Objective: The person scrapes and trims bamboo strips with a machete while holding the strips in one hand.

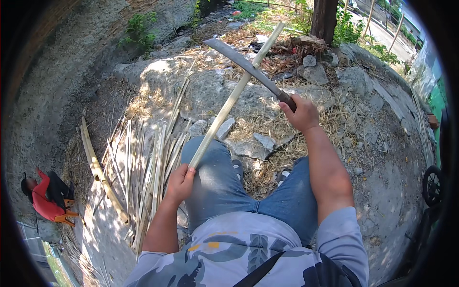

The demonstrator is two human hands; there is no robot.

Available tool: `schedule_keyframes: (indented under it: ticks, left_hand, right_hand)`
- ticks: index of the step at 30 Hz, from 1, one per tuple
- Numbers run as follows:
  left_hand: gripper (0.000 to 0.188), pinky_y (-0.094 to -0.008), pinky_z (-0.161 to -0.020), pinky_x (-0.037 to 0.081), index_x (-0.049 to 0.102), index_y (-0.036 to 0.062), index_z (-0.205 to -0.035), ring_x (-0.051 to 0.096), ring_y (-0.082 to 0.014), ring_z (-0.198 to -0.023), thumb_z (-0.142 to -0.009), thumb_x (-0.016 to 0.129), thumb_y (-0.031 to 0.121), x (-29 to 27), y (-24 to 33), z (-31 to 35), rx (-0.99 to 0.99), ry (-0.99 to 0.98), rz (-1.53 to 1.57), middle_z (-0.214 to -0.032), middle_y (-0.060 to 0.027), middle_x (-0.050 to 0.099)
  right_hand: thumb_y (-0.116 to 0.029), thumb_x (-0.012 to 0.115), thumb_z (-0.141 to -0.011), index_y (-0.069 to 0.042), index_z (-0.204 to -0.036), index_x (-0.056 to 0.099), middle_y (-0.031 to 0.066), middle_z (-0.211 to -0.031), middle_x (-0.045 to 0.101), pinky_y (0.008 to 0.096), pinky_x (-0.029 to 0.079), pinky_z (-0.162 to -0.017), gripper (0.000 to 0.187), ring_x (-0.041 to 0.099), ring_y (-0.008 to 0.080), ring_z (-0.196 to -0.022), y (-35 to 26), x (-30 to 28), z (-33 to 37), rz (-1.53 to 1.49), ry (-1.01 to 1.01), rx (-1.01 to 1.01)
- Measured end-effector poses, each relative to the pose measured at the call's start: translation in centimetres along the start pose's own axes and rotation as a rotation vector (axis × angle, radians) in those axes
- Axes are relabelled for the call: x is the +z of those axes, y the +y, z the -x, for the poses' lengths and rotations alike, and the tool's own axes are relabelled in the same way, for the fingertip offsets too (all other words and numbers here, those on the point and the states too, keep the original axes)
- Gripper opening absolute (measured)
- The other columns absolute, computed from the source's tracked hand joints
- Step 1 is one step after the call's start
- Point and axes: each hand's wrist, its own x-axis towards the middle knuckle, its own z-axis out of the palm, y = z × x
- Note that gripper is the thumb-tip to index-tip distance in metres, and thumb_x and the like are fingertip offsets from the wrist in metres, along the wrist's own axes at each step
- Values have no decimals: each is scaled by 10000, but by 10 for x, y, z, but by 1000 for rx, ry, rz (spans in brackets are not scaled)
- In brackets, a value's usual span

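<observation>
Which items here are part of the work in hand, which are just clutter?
In use:
- bamboo strip, held in the left hand
- curved blade, held in the right hand
- pile of split bamboo strips beside the left knee

Lying about:
- rocks
- dry straw
- tree trunk
- black wheel

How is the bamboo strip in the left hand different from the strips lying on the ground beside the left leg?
The held bamboo strip is raised off the ground and slants up and away; the strips on the ground lie flat in a loose pile. The left hand grips the held strip at its lower end and a curved blade crosses it; nothing touches the pile. Both are pale, long and thin.
</observation>
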Motion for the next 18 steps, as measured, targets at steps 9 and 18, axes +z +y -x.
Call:
schedule_keyframes:
  ticks: [9,18]
  left_hand:
    - [388,-317,-574,406,631,-7,-934,474,-103,-636,-1070,570,352,-7,-11,19,-43,81,54,-686,-22,548]
    - [303,-309,-529,397,645,-17,-945,458,-85,-594,-1050,616,266,-78,16,78,-126,-75,-185,-633,-14,551]
  right_hand:
    - [-650,758,-787,-158,-834,644,48,-681,686,355,507,-770,506,672,247,-632,-78,19,21,71,-87,-652]
    - [-691,656,-868,-113,-855,673,125,-717,710,471,566,-699,578,714,337,-684,-31,2,4,181,-239,-61]
